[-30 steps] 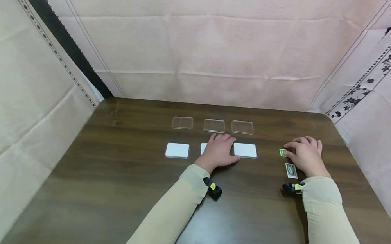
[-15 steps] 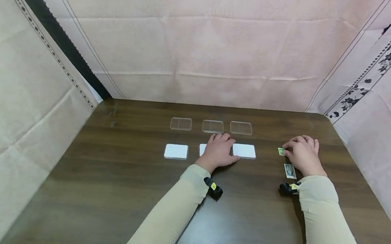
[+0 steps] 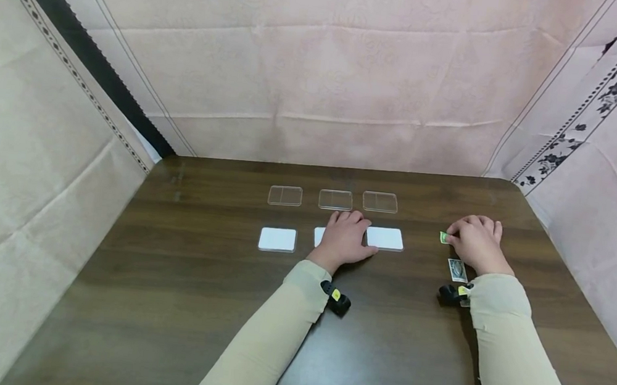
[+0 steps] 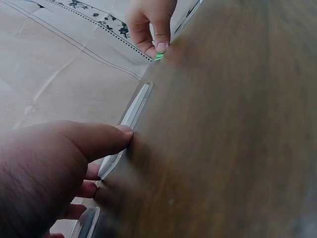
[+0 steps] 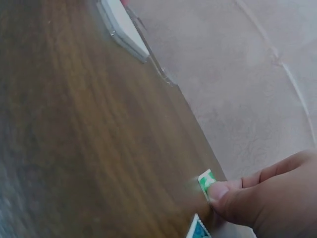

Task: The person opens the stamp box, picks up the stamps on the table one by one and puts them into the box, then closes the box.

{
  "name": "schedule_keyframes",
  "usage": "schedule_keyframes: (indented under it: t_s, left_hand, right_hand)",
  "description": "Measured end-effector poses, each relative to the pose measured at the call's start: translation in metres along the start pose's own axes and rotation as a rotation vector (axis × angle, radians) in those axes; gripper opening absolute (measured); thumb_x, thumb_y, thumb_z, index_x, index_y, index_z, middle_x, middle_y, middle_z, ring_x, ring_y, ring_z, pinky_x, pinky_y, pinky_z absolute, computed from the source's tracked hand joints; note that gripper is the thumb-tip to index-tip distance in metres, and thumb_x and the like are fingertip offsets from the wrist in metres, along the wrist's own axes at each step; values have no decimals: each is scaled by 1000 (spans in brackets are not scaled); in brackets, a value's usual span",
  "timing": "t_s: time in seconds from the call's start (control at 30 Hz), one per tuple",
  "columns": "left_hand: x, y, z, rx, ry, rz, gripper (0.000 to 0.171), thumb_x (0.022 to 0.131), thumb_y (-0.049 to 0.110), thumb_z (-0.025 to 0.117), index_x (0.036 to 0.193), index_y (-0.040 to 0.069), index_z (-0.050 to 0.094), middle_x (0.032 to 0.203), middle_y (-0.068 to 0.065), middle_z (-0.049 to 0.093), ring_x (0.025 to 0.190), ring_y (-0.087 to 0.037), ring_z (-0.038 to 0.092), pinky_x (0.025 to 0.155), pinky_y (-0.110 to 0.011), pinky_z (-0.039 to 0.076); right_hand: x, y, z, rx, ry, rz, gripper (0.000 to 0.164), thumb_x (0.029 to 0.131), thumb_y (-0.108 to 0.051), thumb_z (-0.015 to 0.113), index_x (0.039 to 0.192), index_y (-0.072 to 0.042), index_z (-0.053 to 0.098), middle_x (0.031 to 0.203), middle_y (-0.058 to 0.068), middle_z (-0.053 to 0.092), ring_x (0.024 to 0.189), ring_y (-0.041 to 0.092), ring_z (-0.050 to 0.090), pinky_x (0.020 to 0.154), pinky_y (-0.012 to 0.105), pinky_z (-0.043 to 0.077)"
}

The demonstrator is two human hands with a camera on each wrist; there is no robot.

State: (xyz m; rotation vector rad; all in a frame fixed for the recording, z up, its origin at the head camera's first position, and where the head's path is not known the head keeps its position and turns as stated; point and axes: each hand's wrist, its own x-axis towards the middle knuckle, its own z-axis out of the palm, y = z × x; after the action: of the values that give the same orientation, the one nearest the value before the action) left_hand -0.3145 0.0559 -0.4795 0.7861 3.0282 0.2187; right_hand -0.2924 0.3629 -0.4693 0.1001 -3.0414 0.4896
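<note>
In the head view, the right hand (image 3: 477, 240) pinches the green stamp (image 3: 443, 237) at the right side of the counter (image 3: 195, 268); the stamp now shows tilted, where half a second ago it looked flatter, so I judge the pick-up is just starting. A bluish stamp (image 3: 458, 270) lies nearer the person, beside the same wrist. The left hand (image 3: 342, 236) shows no clear shift: its fingers spread loosely over the middle white-filled case (image 3: 318, 235), with the thumb by the right white-filled case (image 3: 384, 238) and a row of clear trays (image 3: 336, 199) beyond. In the left wrist view, that thumb lies against the right white-filled case, with no firm grip that I can make out. In the right wrist view, thumb and fingers hold the green stamp by one end; its free end seems raised, but I cannot tell whether it has fully left the counter.
</note>
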Motion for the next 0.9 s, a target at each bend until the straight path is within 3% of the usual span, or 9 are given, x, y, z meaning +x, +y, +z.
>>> schedule_keyframes:
  t_s: [0.3, 0.57, 0.9]
  left_hand:
    - [-2, 1, 0, -6, -6, -6, 66, 93, 64, 58, 145, 23, 55, 147, 0, 48, 138, -21, 41, 120, -50, 23]
    - [-2, 1, 1, -4, -11, -13, 67, 93, 65, 57, 145, 23, 55, 146, 0, 48, 138, -21, 40, 120, -52, 23]
    - [-1, 2, -1, -8, -3, -9, 66, 93, 64, 58, 144, 23, 55, 146, 1, 49, 138, -22, 41, 120, -52, 22]
  right_hand:
    - [-2, -2, 0, -17, -30, -50, 9, 98, -13, 65, 99, -4, 66, 121, 26, 58, 125, 57, 32, 109, 73, 3]
    - [-3, -7, -2, -2, -54, -69, 8, 97, -10, 66, 93, -6, 59, 98, 16, 62, 115, 50, 38, 105, 70, 11]
    - [-1, -5, -6, 36, -50, -77, 12, 96, -11, 68, 97, -7, 57, 86, 9, 66, 104, 45, 45, 106, 72, 10]
